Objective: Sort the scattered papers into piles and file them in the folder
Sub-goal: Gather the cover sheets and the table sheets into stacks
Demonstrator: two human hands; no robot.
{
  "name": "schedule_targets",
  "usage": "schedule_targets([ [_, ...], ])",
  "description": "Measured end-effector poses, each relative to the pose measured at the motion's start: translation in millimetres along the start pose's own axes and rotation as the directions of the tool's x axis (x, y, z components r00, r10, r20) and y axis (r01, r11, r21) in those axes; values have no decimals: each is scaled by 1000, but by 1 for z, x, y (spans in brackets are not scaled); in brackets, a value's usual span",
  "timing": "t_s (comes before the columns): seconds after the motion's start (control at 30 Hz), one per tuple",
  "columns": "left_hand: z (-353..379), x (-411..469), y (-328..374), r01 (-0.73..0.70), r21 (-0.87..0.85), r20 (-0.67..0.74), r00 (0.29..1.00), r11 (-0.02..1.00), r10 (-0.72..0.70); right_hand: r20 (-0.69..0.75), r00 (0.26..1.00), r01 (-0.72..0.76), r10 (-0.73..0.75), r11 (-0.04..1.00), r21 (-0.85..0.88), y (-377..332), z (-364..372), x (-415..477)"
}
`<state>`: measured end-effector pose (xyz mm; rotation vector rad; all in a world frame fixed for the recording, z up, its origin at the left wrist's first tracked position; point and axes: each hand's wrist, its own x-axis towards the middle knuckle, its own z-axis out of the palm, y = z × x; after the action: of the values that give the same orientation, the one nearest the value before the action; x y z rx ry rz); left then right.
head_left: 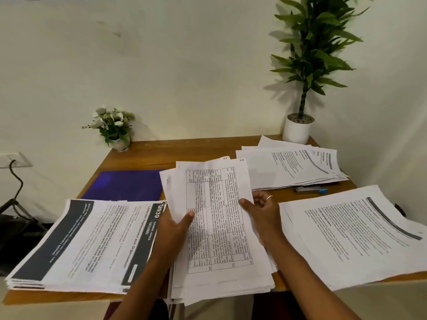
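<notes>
The table-printed sheaf [217,227] runs lengthwise away from the person, gripped at its sides by 2 hands: left hand [178,225] and right hand [261,211] (thumbs on top). The purple folder [129,185] lies flat beyond and leftward, nearer the left hand — seemingly closed.

Single head-worn view, close above the table [147,155], facing forward and down.

Bare forearms [147,273], ring [268,197] on right hand [261,211]
</notes>
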<state>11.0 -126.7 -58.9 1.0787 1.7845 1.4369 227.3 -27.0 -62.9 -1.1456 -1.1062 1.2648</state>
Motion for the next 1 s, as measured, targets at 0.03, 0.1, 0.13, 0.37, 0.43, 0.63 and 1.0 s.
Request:
schedule_targets([
  [0.03,0,0,0,-4,11,-5,1000,1000,4,-16,1000,-9,8,1000,-9,1,0,0],
  [0.1,0,-1,0,-4,23,-9,1000,1000,4,-55,998,-19,18,1000,-15,1,1,-1],
  [0.13,1,-1,0,-9,22,-9,1000,1000,9,-68,998,-22,20,999,-23,1,1,-1],
  [0.37,1,-7,11,-41,68,-82,996,997,46,-106,994,25,-23,999,24,-10,7,-9],
  [0.43,3,-11,18,-49,64,-73,996,997,54,-120,991,55,-56,998,-16,-15,7,-11],
  [0.63,9,13,-22,-43,165,-67,996,985,55,-107,952,245,-287,923,-298,-33,-2,-11],
  [1.0,2,-9,63,-51,79,48,998,996,47,-96,995,16,-19,999,-33,-68,-22,-8],
])
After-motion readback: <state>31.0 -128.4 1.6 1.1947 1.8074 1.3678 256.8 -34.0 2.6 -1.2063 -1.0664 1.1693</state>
